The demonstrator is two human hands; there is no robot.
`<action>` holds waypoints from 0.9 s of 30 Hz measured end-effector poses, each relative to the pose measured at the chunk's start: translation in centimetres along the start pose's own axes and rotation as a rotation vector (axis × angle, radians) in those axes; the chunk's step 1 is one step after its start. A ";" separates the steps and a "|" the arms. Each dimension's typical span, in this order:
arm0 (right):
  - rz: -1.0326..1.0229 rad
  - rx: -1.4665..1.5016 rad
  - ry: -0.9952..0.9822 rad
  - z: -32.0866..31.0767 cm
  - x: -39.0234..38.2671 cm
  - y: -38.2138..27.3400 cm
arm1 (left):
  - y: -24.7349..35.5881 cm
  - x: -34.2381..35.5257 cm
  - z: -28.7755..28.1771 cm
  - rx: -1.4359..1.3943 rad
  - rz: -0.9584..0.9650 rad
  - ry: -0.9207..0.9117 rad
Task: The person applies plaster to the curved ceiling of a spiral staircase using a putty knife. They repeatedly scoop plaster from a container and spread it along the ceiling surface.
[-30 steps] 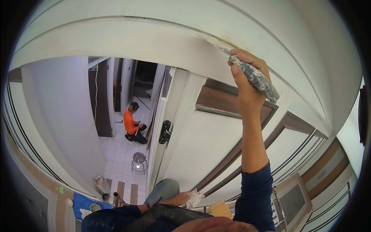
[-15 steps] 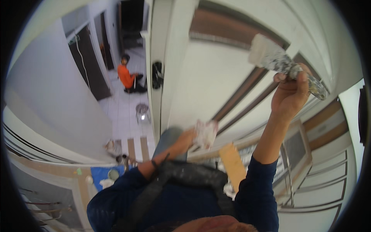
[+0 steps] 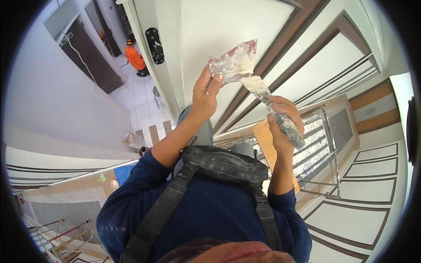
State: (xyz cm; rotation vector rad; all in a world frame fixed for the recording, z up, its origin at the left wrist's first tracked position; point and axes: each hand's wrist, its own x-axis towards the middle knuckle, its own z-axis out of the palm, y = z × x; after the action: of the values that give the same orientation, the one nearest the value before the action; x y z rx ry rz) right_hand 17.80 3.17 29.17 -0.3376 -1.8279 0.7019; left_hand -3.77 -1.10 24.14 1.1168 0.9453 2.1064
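My left hand point(image 3: 205, 94) pinches the lower edge of a flat, reddish putty plate point(image 3: 228, 65), raised in front of the white panelled wall and smeared with cream-coloured putty. My right hand point(image 3: 283, 118) is wrapped round the grey, crusted handle of a putty knife point(image 3: 258, 90). The blade carries pale putty, and its tip meets the lower right edge of the plate. Both tools are at about chest height, out beyond the black chest bag point(image 3: 223, 164).
Brown trim strips point(image 3: 280, 92) cross the white wall point(image 3: 210, 26). A scaffold platform point(image 3: 311, 140) and an orange-brown board point(image 3: 265, 140) lie below on the right. At the far left, a person in orange point(image 3: 135, 58) is by a doorway on the tiled floor point(image 3: 136, 96).
My right hand has come down from the upper wall with the putty knife. My left hand has risen with the plate, so the two tools now meet.
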 end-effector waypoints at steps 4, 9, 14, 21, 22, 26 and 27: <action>-0.018 0.006 0.002 0.1 0.4 0.6 | 1.2 -0.3 0.5 0.004 0.047 -0.028; -0.013 0.136 0.051 0.8 0.6 0.9 | 1.8 -0.2 0.3 0.253 0.197 -0.047; -0.061 0.256 0.080 1.1 0.9 1.6 | 3.7 -0.2 -0.4 0.562 0.142 -0.149; -0.240 0.319 0.164 0.3 3.6 0.2 | 0.5 0.0 -2.5 0.612 0.107 -0.431; -0.271 0.248 0.163 -0.2 4.8 -0.7 | -1.3 -1.4 -2.9 0.582 0.027 -0.481; -0.419 0.186 0.236 -3.9 13.4 -3.6 | -11.7 -7.0 -5.9 0.769 -0.153 -0.435; -0.418 0.131 0.258 -5.1 15.9 -5.4 | -15.2 -9.0 -7.2 0.664 -0.405 -0.397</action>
State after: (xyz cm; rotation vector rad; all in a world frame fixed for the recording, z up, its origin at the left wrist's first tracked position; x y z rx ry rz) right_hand 17.25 9.07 45.72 0.0434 -1.5317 0.4581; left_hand -3.21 -1.19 5.07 1.4323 1.5587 1.2043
